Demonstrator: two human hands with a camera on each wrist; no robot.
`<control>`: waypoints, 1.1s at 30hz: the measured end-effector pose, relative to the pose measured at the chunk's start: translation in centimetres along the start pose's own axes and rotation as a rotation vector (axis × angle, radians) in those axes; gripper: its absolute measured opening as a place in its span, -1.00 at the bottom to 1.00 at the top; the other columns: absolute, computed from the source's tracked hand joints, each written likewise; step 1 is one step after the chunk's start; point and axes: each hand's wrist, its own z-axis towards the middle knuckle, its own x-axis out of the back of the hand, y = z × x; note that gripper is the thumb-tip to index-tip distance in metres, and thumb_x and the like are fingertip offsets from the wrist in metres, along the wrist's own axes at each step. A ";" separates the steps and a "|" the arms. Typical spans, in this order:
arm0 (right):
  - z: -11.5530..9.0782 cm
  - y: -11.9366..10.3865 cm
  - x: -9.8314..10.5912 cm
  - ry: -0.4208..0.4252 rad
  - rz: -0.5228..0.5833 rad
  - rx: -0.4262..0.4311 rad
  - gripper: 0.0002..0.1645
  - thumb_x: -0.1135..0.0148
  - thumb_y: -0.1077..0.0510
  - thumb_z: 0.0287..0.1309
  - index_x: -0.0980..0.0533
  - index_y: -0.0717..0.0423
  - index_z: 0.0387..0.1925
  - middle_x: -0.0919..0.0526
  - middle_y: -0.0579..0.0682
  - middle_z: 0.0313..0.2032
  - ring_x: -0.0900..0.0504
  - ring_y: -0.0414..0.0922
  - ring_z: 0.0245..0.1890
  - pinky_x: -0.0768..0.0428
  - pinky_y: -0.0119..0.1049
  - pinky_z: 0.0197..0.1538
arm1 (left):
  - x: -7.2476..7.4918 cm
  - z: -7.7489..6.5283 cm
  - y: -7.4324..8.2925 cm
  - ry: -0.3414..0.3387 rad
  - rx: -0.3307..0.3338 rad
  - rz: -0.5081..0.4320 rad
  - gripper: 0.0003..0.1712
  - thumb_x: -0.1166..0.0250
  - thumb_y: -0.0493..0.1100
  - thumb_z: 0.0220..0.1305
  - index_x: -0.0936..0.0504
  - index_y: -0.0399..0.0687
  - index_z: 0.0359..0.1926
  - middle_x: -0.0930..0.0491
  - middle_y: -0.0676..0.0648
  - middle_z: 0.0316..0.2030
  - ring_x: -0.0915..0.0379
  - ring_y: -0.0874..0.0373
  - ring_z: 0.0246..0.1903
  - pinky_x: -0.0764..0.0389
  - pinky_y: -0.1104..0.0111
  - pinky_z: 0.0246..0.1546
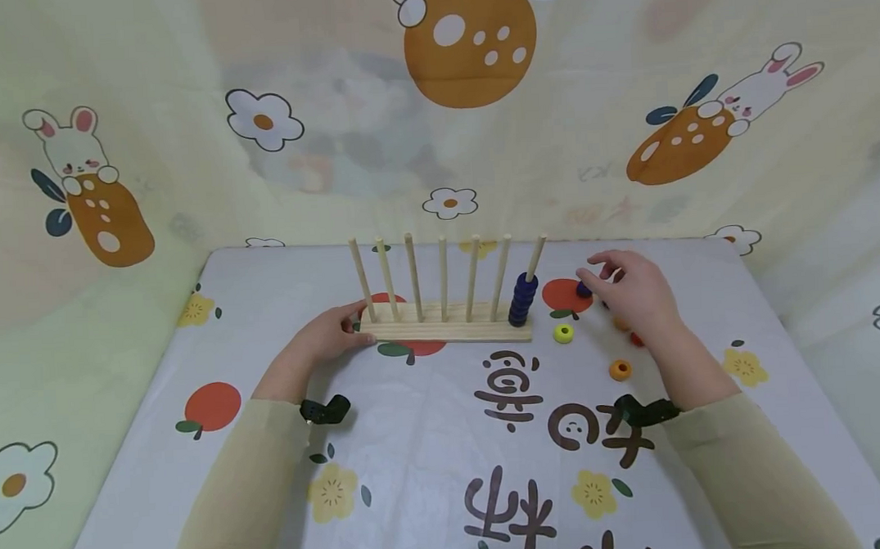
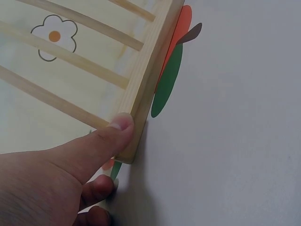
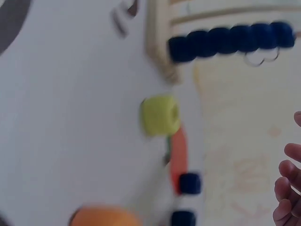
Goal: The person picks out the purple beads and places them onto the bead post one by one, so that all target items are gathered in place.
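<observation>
A wooden peg rack with several upright pegs stands on the table. My left hand grips its left end, the thumb pressed on the front of the base. Several dark blue beads are stacked on the rightmost peg; the other pegs are bare. To the right of the rack, my right hand hovers with loosely bent fingers and nothing visible between them. Close by its fingertips, a loose blue bead lies on the cloth, with another blue bead beside it.
A yellow-green bead lies just off the rack's right end. Nearer me is an orange bead. A red bead and an orange one are partly hidden by the right hand. A printed cloth wall rises behind the table.
</observation>
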 end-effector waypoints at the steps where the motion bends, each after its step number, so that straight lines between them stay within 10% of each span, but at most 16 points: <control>1: 0.1 0.6 0.0 -0.013 -0.006 -0.008 -0.28 -0.13 -0.34 0.29 -0.49 0.10 0.21 -0.52 0.13 -0.13 -0.41 0.09 -0.10 -0.44 -0.11 -0.25 | 0.0 0.0 -0.1 0.000 -0.002 -0.005 -0.08 -0.38 0.15 0.24 -0.17 0.19 0.53 -0.39 -0.11 -0.28 -0.28 0.03 -0.30 -0.27 0.24 -0.29; 14: 0.1 6.3 0.1 -0.109 -0.070 -0.111 -0.29 -0.14 -0.27 0.32 -0.44 0.17 0.24 -0.47 0.24 -0.05 -0.40 0.14 -0.14 -0.46 -0.16 -0.32 | -0.1 -0.1 0.0 0.009 0.004 -0.021 -0.11 -0.39 0.11 0.25 -0.20 0.20 0.52 -0.38 -0.12 -0.29 -0.29 0.02 -0.28 -0.28 0.22 -0.27; 33: 1.4 8.9 -2.2 -0.241 -0.077 -0.189 -0.19 -0.17 -0.27 0.29 -0.35 0.25 0.29 -0.41 0.36 0.06 -0.36 0.25 -0.01 -0.49 0.09 -0.01 | -0.2 0.3 -0.3 -0.003 0.004 -0.023 -0.11 -0.40 0.08 0.24 -0.20 0.26 0.52 -0.39 -0.13 -0.27 -0.32 0.01 -0.24 -0.33 0.22 -0.26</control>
